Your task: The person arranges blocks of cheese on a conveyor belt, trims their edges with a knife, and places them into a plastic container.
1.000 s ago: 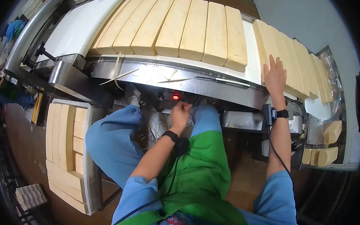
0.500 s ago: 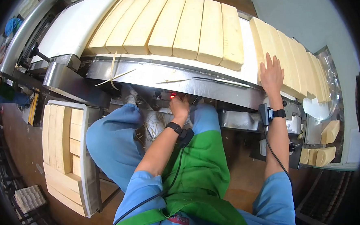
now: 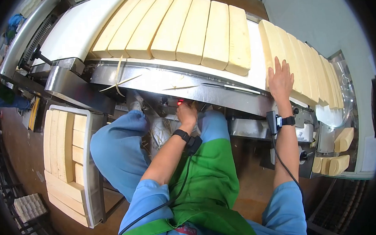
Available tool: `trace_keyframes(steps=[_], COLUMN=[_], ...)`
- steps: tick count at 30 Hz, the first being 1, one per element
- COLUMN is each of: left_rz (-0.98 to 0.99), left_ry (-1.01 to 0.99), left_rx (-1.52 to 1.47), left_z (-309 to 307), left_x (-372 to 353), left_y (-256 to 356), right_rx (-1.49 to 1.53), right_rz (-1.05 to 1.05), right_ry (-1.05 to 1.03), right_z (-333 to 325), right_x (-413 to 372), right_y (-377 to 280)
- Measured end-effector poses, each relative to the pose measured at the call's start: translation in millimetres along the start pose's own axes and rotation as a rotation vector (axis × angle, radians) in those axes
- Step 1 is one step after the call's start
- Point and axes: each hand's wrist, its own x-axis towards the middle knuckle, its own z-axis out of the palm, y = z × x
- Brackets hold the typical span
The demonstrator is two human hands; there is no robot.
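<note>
A row of long pale yellow blocks (image 3: pixel 183 28) lies side by side on a white belt (image 3: pixel 255 46). Past a gap, a second row of similar blocks (image 3: pixel 297 60) leans toward the right. Fingers spread, my right hand (image 3: pixel 281 80) rests flat on the near end of that second row's first blocks. Below the metal edge (image 3: pixel 173 82) of the machine, my left hand (image 3: pixel 187 113) is beside a small red light (image 3: pixel 180 102). Its fingers are partly hidden, and what they touch cannot be made out.
A white crate (image 3: pixel 88 165) of pale blocks stands at the left. Cut pieces (image 3: pixel 338 165) lie at the lower right. Thin strips (image 3: pixel 118 80) hang over the metal edge. A person in blue (image 3: pixel 1 91) is at the far left.
The blocks of the left row have shifted slightly to the left. My right hand has moved slightly left too, still against the second row. My left hand stays by the red light.
</note>
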Motion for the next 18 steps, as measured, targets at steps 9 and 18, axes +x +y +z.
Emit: trace_keyframes(steps=[9,18], left_rz=[0.014,0.006], left_ry=[0.044,0.028], left_rx=[-0.01,-0.031], left_z=[2,-2], left_x=[1,1], left_y=[0,1], right_rx=[0.007,0.008], right_rz=[-0.003,-0.003], right_ry=[0.002,0.005], right_z=[-3,-1], right_x=[-1,-1], right_y=[-9,-17])
